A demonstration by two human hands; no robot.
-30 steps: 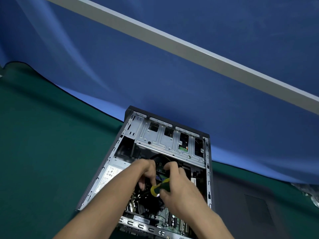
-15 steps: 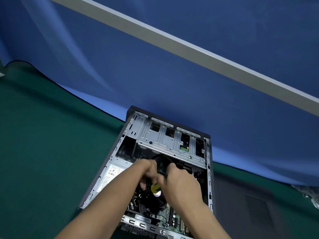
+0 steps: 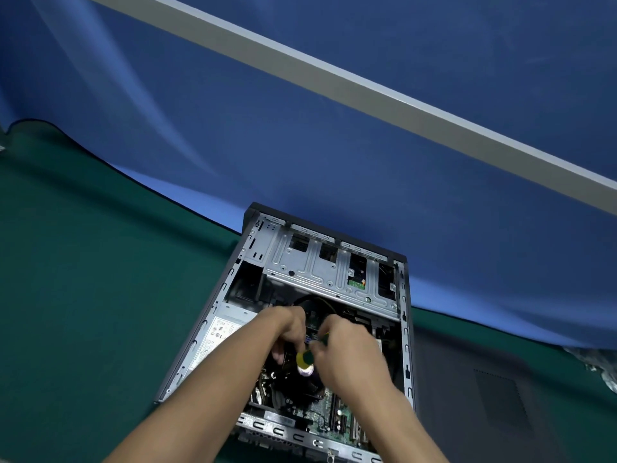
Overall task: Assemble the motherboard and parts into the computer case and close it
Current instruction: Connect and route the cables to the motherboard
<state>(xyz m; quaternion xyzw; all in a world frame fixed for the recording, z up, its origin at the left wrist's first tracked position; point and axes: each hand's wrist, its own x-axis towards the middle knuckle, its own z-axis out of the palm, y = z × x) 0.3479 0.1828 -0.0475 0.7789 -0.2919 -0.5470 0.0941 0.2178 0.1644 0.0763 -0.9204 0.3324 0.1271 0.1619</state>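
Green cloth covers the desk, and on it the open computer case lies on its side, its far end against a blue backdrop crossed by a pale grey bar. Inside the case, a silver drive cage fills the far end, a power supply with a white label sits along the left wall, and the green motherboard shows at the near end with its slots. Both hands reach in over the middle of the board. The right hand is wrapped around a screwdriver with a yellow and green handle, whose butt end points toward the camera. The left hand is curled just beside it, fingers bent down into the case near the black fan; whether it grips anything cannot be told. A dark side panel lies flat on the desk, right of the case.
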